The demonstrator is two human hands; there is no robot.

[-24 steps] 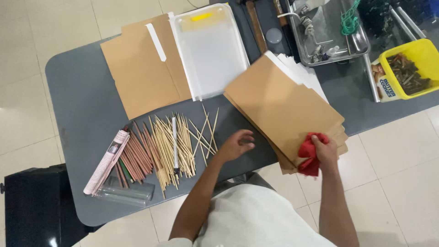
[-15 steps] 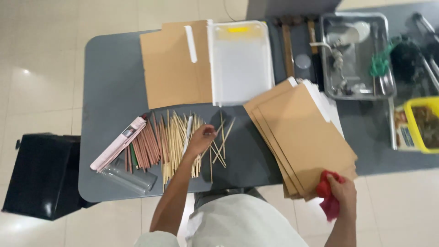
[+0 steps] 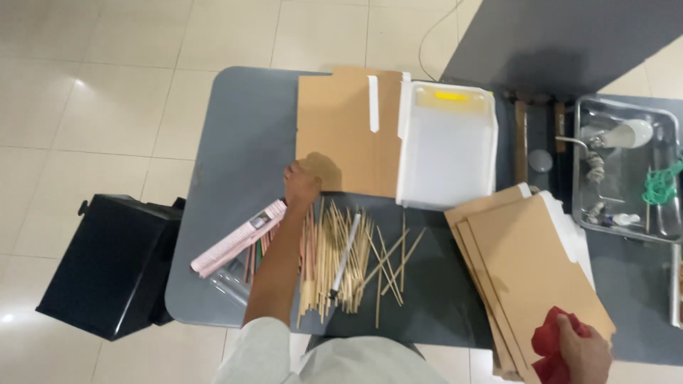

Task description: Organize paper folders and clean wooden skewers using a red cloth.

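Sticks (image 3: 341, 256) spread on grey table (image 3: 242, 128), just below left hand (image 3: 302, 186), fingers curled, grip unclear. Red cloth (image 3: 553, 348) clutched in right hand (image 3: 585, 354) over brown folders (image 3: 526, 263).

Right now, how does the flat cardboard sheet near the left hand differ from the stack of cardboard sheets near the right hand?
The flat cardboard sheet is a single piece, lying square to the table edge; the stack of cardboard sheets is several pieces fanned out and turned at an angle. The single sheet carries a white strip, while the stack's top is plain. The left hand rests at the single sheet's corner; the right hand, gripping a red cloth, is at the stack's near end. Both are brown.
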